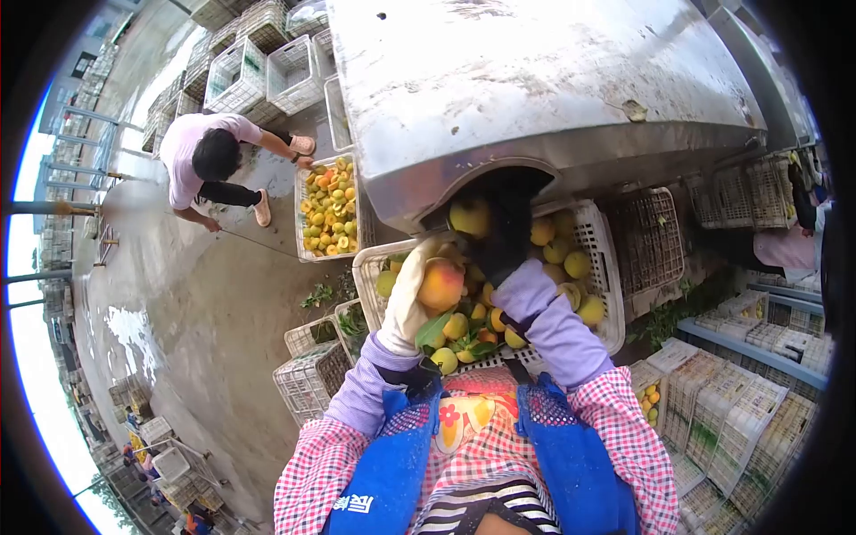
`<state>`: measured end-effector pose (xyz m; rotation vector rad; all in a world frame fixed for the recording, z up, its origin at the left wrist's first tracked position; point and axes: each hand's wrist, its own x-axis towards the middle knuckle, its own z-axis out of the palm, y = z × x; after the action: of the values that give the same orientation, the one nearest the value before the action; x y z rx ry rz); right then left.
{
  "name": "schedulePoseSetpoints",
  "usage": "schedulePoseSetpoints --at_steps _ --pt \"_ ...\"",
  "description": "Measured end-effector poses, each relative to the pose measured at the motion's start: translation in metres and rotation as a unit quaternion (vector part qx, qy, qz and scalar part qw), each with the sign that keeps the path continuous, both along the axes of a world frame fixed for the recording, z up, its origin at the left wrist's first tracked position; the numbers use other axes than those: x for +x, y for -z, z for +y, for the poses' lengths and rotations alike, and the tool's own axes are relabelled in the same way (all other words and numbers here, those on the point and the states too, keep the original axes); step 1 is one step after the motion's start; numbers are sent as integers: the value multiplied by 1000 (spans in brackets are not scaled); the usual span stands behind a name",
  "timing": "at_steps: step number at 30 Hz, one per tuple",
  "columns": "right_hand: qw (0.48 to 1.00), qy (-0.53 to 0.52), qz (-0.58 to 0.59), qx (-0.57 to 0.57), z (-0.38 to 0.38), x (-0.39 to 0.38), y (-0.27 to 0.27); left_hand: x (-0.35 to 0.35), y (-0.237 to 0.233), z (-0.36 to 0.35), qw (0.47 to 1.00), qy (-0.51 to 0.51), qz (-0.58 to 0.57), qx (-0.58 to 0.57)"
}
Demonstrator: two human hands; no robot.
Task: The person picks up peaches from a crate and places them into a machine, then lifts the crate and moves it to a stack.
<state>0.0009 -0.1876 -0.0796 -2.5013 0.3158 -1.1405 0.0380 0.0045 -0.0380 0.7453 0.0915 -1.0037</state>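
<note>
My left hand point(407, 299), in a white glove, is closed around an orange-red peach point(441, 283) above a pale plastic crate point(613, 294) of fruit. In a black glove, my right hand point(502, 236) reaches into the dark opening of a metal machine point(535, 107). A yellow-green peach point(470, 217) sits against its fingers, which curl beside and below it; shadow hides part of the grip. More peaches point(578, 264) and some green leaves point(432, 330) lie in the crate below both hands.
A person point(209, 156) at the left bends over another crate of cut fruit point(330, 209), holding a thin rod. Stacked crates point(312, 379) stand at my left, more crates point(713, 410) at my right. A brown crate point(646, 241) adjoins mine. The concrete floor point(214, 330) has wet patches.
</note>
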Motion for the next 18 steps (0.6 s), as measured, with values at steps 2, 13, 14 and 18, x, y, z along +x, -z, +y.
schedulePoseSetpoints --at_steps 2,13,14,18 --pt "997 20 74 4 4 1 2 0 2 8 998 -12 54 -13" --pt "970 -94 92 203 11 -11 -67 -14 5 -5 969 -13 -245 -15" --pt "959 -116 103 238 28 -26 -57 -13 5 -6 966 -9 -259 4" --pt "910 -189 139 342 59 -55 -39 -20 -15 -18 992 -44 -62 -97"
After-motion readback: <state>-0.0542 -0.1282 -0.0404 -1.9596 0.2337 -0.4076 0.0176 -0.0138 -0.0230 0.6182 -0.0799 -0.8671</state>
